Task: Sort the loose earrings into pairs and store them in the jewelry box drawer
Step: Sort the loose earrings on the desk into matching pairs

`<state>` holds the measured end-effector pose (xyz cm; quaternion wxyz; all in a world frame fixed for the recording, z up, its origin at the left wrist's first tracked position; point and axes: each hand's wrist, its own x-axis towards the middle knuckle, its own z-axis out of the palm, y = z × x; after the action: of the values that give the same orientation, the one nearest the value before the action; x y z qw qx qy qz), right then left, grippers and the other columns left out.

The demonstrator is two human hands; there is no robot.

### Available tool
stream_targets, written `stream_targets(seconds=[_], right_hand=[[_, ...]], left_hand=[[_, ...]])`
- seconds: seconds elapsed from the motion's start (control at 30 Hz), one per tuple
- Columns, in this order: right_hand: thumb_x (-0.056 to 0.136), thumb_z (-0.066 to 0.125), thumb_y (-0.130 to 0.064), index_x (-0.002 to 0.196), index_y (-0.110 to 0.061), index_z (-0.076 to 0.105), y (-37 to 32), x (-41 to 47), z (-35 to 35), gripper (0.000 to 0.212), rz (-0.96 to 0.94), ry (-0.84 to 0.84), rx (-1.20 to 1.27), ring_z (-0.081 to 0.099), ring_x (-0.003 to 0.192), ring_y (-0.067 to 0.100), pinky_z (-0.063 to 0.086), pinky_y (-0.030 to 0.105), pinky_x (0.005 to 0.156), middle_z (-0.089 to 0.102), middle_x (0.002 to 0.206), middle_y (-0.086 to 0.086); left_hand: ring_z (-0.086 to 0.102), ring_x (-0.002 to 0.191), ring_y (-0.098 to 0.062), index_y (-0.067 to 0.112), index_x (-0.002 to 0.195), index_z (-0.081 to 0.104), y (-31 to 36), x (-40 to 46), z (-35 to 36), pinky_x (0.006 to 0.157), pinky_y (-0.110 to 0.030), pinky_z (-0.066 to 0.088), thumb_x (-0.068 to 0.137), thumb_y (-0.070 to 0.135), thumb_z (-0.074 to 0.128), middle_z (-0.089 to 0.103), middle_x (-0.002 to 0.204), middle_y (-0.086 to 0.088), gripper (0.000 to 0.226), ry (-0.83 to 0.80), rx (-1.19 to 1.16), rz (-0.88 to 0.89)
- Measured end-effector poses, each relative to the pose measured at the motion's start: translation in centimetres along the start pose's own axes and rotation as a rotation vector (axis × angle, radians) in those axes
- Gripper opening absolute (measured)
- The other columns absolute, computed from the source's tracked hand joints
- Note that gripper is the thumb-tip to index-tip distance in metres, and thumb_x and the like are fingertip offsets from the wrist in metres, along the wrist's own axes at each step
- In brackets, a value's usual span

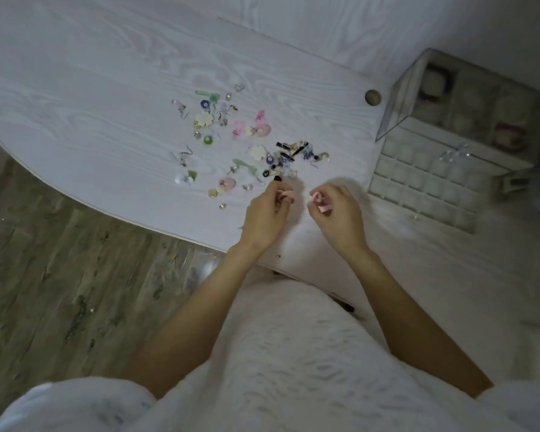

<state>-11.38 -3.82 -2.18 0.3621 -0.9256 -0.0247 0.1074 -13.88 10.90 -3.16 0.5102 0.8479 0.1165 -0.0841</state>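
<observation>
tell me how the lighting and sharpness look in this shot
Head view: dim, flat light with a bluish cast; the jewelry box at the right edge is smeared and soft; the earrings read by colour only; wide-angle bending curves the table edge; both hands cast faint shadows.

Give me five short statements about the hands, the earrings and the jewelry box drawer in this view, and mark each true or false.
1. The left hand and the right hand each pinch a small pink earring. True.
2. The jewelry box drawer is pushed shut. False: it is pulled out, its grid of compartments open to view.
3. The loose earrings lie scattered on the white table. True.
4. The drawer lies to the left of the hands. False: it lies to their right.
5. A pink disc earring lies on the table close to the left hand. True.
</observation>
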Motion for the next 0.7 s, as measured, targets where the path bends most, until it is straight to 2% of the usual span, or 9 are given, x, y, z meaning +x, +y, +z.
stream_targets(seconds=[0.07, 0.17, 0.27, 0.4, 0.5, 0.57, 0.7], right_hand=[[0.086, 0.057, -0.013, 0.099, -0.011, 0.061, 2.2, -0.4, 0.3, 0.014, 0.056, 0.012, -0.071, 0.058, 0.081, 0.019, 0.049, 0.031, 0.071, 0.061, 0.093, 0.006], [0.087, 0.057, -0.017, 0.108, -0.009, 0.059, 3.8, -0.6, 0.2, 0.022, 0.106, 0.033, -0.142, 0.058, 0.089, 0.025, 0.041, 0.027, 0.073, 0.062, 0.100, 0.009], [0.087, 0.061, -0.021, 0.121, -0.010, 0.053, 4.0, -0.8, -0.4, 0.037, 0.134, 0.026, -0.128, 0.057, 0.099, 0.024, 0.046, 0.034, 0.084, 0.055, 0.118, 0.012], [0.080, 0.059, -0.003, 0.125, -0.011, 0.050, 4.7, -1.5, -1.1, 0.047, 0.146, 0.045, -0.062, 0.056, 0.106, 0.028, 0.046, 0.036, 0.090, 0.045, 0.129, 0.011], [0.077, 0.054, 0.006, 0.122, -0.008, 0.053, 4.7, -2.0, -0.7, 0.047, 0.153, 0.042, -0.002, 0.057, 0.100, 0.028, 0.047, 0.033, 0.086, 0.046, 0.125, 0.012], [0.081, 0.056, 0.004, 0.120, -0.007, 0.055, 4.2, -2.0, -0.3, 0.041, 0.149, 0.052, 0.030, 0.057, 0.097, 0.027, 0.050, 0.036, 0.086, 0.048, 0.120, 0.013], [0.084, 0.058, 0.001, 0.112, -0.005, 0.059, 3.5, -1.3, -0.1, 0.029, 0.134, 0.071, 0.011, 0.056, 0.097, 0.025, 0.046, 0.030, 0.083, 0.052, 0.114, 0.013]], left_hand=[[0.063, 0.089, -0.023, 0.014, 0.107, 0.058, 0.6, 0.0, 2.2, 0.077, -0.034, 0.048, 0.095, 0.019, 0.048, 0.069, 0.098, -0.006, 0.016, -0.018, 0.018, 0.001], [0.062, 0.093, -0.023, 0.009, 0.112, 0.060, 1.8, 0.1, 4.5, 0.074, -0.021, 0.039, 0.093, 0.015, 0.050, 0.068, 0.104, -0.009, 0.022, -0.037, 0.082, 0.056], [0.055, 0.105, -0.032, 0.003, 0.126, 0.051, 2.3, -0.1, 5.7, 0.086, -0.031, 0.041, 0.087, 0.008, 0.053, 0.062, 0.116, -0.017, 0.039, -0.087, 0.165, 0.150], [0.052, 0.109, -0.035, 0.003, 0.135, 0.042, 1.6, -0.6, 5.6, 0.088, -0.035, 0.042, 0.081, -0.006, 0.048, 0.057, 0.123, -0.020, 0.055, -0.088, 0.251, 0.203], [0.051, 0.109, -0.037, 0.003, 0.132, 0.047, 1.0, -0.3, 5.4, 0.092, -0.036, 0.042, 0.081, -0.008, 0.051, 0.053, 0.125, -0.022, 0.052, -0.051, 0.308, 0.231], [0.053, 0.103, -0.031, 0.007, 0.129, 0.052, 1.0, 0.1, 5.5, 0.089, -0.034, 0.043, 0.085, 0.000, 0.055, 0.054, 0.118, -0.019, 0.045, -0.074, 0.314, 0.225], [0.054, 0.100, -0.023, 0.009, 0.124, 0.056, 1.6, 0.8, 6.1, 0.084, -0.015, 0.035, 0.091, 0.008, 0.051, 0.053, 0.119, -0.012, 0.033, -0.125, 0.253, 0.113]])
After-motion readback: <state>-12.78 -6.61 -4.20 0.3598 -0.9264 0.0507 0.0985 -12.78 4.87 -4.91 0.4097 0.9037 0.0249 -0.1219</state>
